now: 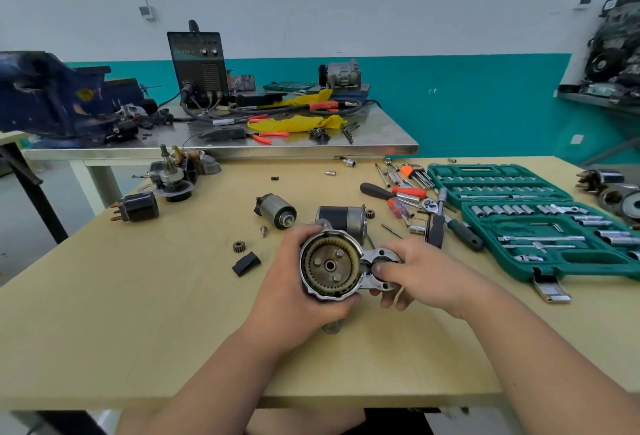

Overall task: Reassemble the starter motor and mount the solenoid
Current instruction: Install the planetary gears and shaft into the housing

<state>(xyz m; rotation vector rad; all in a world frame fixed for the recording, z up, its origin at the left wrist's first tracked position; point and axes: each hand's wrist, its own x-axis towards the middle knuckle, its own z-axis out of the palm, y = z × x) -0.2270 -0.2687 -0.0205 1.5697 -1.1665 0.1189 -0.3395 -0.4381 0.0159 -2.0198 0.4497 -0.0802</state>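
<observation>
left grip [289,284] curled round silver cast-metal starter housing [329,266], right grip [427,272] pinching its flange [379,254]; prob. heavy, rigid, greasy, best held by rim.

White-over-teal wall [467,64]; wooden table [138,330]; steel workbench [374,138] behind

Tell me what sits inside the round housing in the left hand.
Inside the housing: a toothed ring gear round a plate with three pins and a centre hole. Anything under the plate is covered.
</observation>
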